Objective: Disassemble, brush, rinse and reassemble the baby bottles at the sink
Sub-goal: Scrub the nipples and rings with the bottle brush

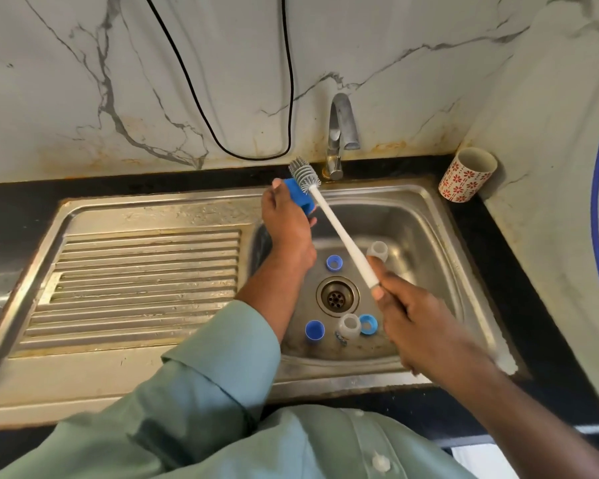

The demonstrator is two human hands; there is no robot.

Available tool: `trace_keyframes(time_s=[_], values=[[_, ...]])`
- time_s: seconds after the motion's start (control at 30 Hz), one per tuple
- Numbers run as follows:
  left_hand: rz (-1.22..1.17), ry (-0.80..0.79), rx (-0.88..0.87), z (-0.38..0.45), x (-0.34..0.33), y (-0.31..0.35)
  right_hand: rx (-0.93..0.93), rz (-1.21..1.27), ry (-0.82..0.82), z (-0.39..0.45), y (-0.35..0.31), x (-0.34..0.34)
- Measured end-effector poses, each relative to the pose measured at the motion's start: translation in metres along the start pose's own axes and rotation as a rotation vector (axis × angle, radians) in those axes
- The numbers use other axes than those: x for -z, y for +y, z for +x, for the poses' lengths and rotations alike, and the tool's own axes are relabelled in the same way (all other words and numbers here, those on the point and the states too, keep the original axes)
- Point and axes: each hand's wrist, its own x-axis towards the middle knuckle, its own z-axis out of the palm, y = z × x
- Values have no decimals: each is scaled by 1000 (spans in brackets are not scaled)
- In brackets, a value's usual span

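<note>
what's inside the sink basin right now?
Lying in the sink: three blue caps, two clear bottles and the drain. The right hand and left forearm cover part of the floor.

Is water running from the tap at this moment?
No, the tap shows no stream below its spout, and the brush is held beside it in the air.

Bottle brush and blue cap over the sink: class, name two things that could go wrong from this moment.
1. The right hand grips the bottle brush only at the end of its long handle, so the head at the blue cap in the left hand may slip off.
2. Small blue rings lie beside the open drain in the sink; water might push them onto it.
</note>
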Motion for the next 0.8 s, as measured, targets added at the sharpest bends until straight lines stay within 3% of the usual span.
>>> trace_keyframes(time_s=[0.2,0.37,0.57,0.63,0.73,0.8], values=[[21,-46,-6,6,6,2,-15,82,-42,1,-1,1],[-338,3,106,17,20,18,-29,120,-93,-6,-1,0],[-353,12,186,6,12,12,-28,126,-62,7,-6,-2],[-285,37,204,11,16,16,-29,142,-73,-2,-4,-3],[-47,-50,185,-1,13,5,-4,161,-40,4,-6,-8],[-52,-85,148,-6,13,3,15,138,-14,9,-9,-8]])
